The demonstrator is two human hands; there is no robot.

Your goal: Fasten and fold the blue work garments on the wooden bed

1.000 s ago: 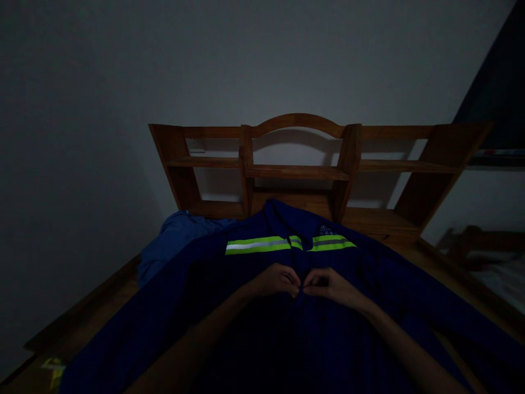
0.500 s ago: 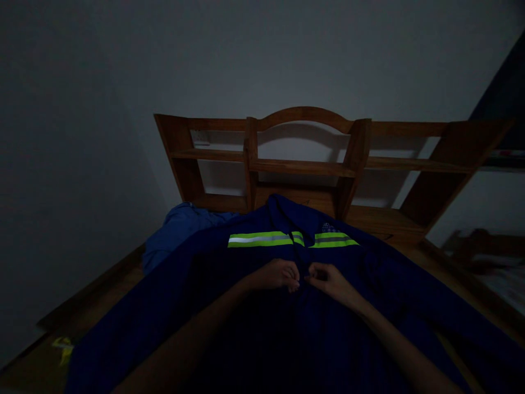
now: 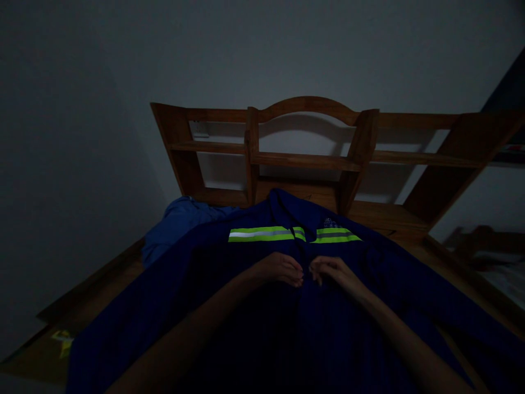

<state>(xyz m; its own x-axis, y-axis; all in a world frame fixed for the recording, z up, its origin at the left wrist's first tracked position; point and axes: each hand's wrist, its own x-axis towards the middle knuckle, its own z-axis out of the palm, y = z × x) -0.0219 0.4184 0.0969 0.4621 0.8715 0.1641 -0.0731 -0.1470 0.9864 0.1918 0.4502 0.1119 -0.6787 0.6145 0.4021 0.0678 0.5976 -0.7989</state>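
A dark blue work jacket [image 3: 254, 306] with yellow-green and silver reflective bands lies spread out, front up, its collar toward the wooden headboard. Just below the chest band, my left hand [image 3: 283, 269] is closed at the jacket's front opening, fingers pressed together on the cloth. Facing it across a small gap, my right hand [image 3: 330, 269] pinches the other side of the same opening. Dim light hides the fingertips' exact grip, and no button can be made out.
The wooden headboard [image 3: 305, 160] with shelves stands against the wall behind the collar. A crumpled lighter blue cloth [image 3: 174, 224] lies at the left. Something yellow [image 3: 63, 342] is at the lower left, partly beside the jacket's sleeve.
Both hands have shifted slightly up the jacket front. My left fingers have straightened somewhat, and my right fingers now point further down. The view has tilted a little.
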